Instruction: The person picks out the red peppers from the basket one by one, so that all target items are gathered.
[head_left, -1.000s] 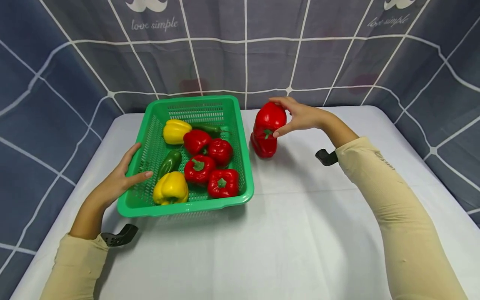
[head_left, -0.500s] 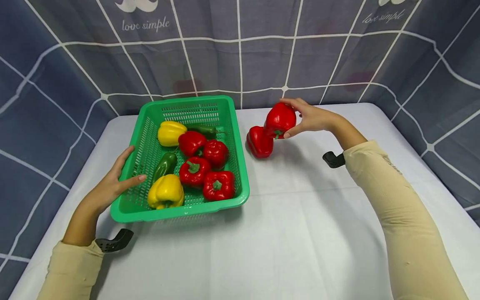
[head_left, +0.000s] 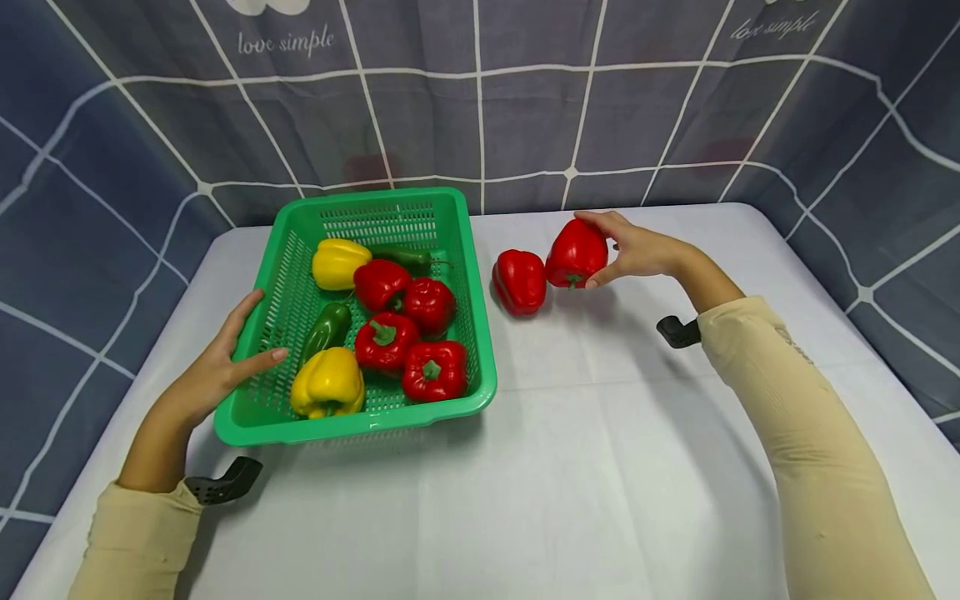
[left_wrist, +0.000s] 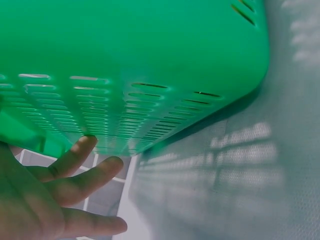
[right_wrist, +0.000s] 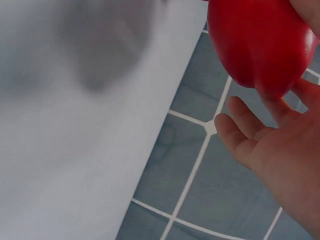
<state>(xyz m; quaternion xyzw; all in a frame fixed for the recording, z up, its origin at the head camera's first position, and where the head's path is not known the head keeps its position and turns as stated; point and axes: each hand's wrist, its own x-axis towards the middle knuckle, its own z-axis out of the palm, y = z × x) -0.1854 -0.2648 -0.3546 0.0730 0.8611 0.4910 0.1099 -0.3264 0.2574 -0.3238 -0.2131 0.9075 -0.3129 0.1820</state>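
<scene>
In the head view my right hand [head_left: 641, 250] holds a red bell pepper [head_left: 576, 254] between thumb and fingers, stem toward me, at the back of the table. The right wrist view shows this same pepper [right_wrist: 260, 45] with its shadow apart from it on the cloth. Just left of it a second red bell pepper [head_left: 519, 282] lies on the table. My left hand [head_left: 210, 371] rests at the left rim of a green plastic basket [head_left: 486, 358], thumb over the rim. In the left wrist view its fairly straight fingers [left_wrist: 87, 180] spread outside the slotted wall.
Inside the basket lie several red bell peppers [head_left: 386, 342], two yellow bell peppers [head_left: 330, 383] and two green peppers [head_left: 327, 329]. White cloth [head_left: 525, 492] covers the table. A grey checked curtain [head_left: 420, 125] encloses its back and sides.
My right hand has moved rightward and slightly down with the red bell pepper, away from the one lying on the table, which is now fully visible. My left hand stays at the basket rim.
</scene>
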